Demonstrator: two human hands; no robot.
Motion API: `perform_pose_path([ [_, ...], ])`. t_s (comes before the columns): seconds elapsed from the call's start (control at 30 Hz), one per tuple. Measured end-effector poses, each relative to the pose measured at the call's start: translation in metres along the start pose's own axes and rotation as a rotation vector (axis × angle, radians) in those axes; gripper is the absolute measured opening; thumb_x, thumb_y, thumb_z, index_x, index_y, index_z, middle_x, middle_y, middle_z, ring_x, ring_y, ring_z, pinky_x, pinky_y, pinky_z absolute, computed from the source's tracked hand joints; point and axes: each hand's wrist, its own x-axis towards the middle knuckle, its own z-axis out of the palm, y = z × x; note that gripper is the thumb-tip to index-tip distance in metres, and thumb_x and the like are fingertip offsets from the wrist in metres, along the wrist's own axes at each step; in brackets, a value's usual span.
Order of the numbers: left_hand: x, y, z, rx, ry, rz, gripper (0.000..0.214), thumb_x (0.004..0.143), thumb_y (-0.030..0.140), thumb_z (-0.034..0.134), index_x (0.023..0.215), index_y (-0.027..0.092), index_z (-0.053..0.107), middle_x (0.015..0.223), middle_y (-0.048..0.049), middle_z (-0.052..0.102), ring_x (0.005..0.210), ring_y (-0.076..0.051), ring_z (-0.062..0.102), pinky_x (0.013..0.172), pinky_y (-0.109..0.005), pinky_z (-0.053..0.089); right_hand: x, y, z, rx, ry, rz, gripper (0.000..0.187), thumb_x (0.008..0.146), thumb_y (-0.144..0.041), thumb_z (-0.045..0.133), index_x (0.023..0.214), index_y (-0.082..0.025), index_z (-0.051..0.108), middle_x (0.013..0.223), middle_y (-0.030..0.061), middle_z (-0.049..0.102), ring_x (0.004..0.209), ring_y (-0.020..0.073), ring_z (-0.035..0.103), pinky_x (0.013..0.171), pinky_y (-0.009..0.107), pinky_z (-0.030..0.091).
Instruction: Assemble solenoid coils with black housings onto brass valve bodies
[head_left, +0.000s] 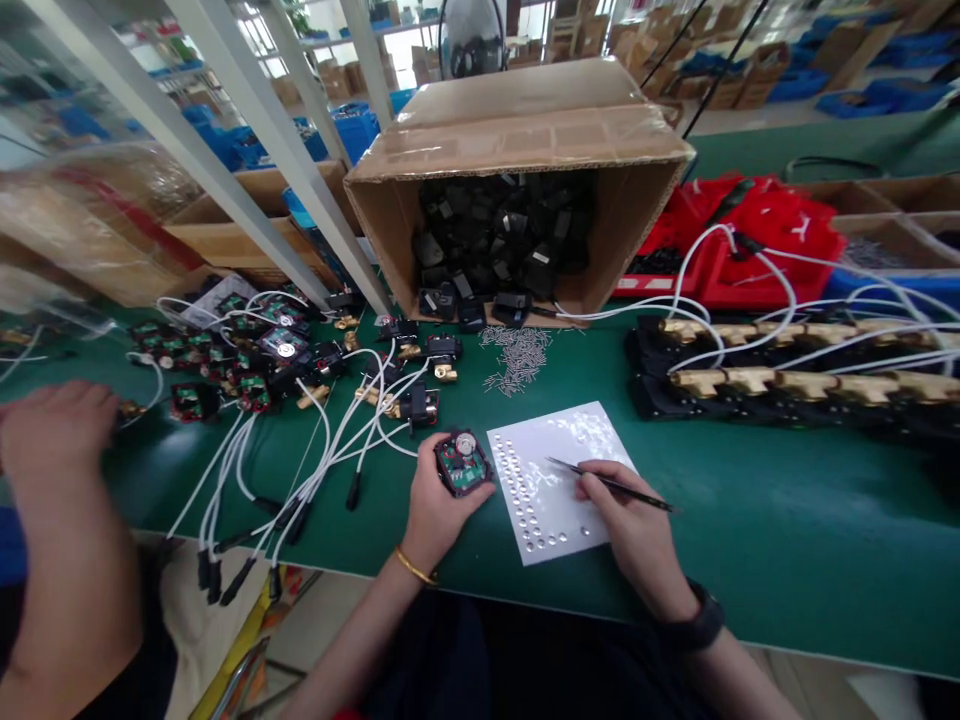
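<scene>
My left hand (pixel 439 510) grips a black square housing (pixel 463 463) with a green circuit board and a round silvery disc inside. Between the fingers of my right hand (pixel 626 520) is a pair of dark tweezers (pixel 615 483), its tip pointing left over a white sheet (pixel 559 560). Rows of small shiny round domes (pixel 519 490) line the sheet's left and lower edges. The housing is just left of the sheet. Whether the tweezers' tip holds anything is too small to tell.
An open cardboard box (pixel 517 140) of black housings lies behind loose screws (pixel 517 358). Brass-fitted units with white cables (pixel 330 450) crowd the left; more brass fittings (pixel 795 383) line the right, before red bins (pixel 780 250). A co-worker's arm (pixel 64 520) rests at far left.
</scene>
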Motion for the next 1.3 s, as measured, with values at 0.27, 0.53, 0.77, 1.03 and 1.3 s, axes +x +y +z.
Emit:
perform_pose_path([
  [0.27, 0.013, 0.028, -0.030, -0.152, -0.558, -0.034, 0.029, 0.073, 0.036, 0.056, 0.095, 0.017, 0.056, 0.086, -0.0028, 0.059, 0.078, -0.018, 0.058, 0.072, -0.031, 0.048, 0.018, -0.022, 0.023, 0.224, -0.126, 0.092, 0.027, 0.073, -0.039, 0.069, 0.085, -0.017, 0.059, 0.070, 0.0048, 0.068, 0.060, 0.0167, 0.061, 0.058, 0.029, 0.050],
  [0.53, 0.029, 0.027, -0.015, 0.003, -0.723, 0.241, 0.061, 0.067, 0.041, 0.069, 0.121, 0.018, 0.051, 0.137, -0.0102, 0.044, 0.124, -0.026, 0.042, 0.104, -0.037, 0.034, 0.048, -0.015, 0.055, 0.120, -0.061, 0.115, 0.031, 0.073, -0.043, 0.067, 0.084, -0.015, 0.061, 0.067, 0.0061, 0.069, 0.062, 0.0195, 0.066, 0.060, 0.031, 0.055],
  [0.77, 0.033, 0.020, -0.016, 0.043, -0.731, 0.215, 0.076, 0.072, 0.051, 0.062, 0.135, 0.019, 0.035, 0.136, -0.0086, 0.045, 0.123, -0.026, 0.045, 0.101, -0.038, 0.036, 0.047, -0.011, 0.055, 0.076, -0.049, 0.097, 0.036, 0.074, -0.048, 0.065, 0.083, -0.014, 0.061, 0.070, 0.0091, 0.070, 0.065, 0.0218, 0.068, 0.062, 0.033, 0.056],
  [1.03, 0.033, 0.016, -0.015, 0.000, -0.716, 0.212, 0.075, 0.071, 0.051, 0.062, 0.135, 0.021, 0.036, 0.136, -0.0078, 0.046, 0.122, -0.025, 0.046, 0.101, -0.039, 0.036, 0.050, -0.017, 0.051, 0.099, -0.147, 0.113, 0.034, 0.072, -0.048, 0.067, 0.078, -0.016, 0.057, 0.069, 0.0084, 0.070, 0.064, 0.0208, 0.068, 0.062, 0.032, 0.056],
  [1.3, 0.026, 0.005, -0.018, -0.203, -0.582, 0.168, 0.061, 0.060, 0.047, 0.074, 0.110, 0.019, 0.054, 0.134, -0.0116, 0.046, 0.120, -0.029, 0.046, 0.101, -0.041, 0.036, 0.049, -0.008, 0.051, 0.113, -0.165, 0.071, 0.032, 0.076, -0.046, 0.065, 0.085, -0.016, 0.056, 0.073, 0.0075, 0.070, 0.070, 0.0204, 0.068, 0.064, 0.031, 0.056],
])
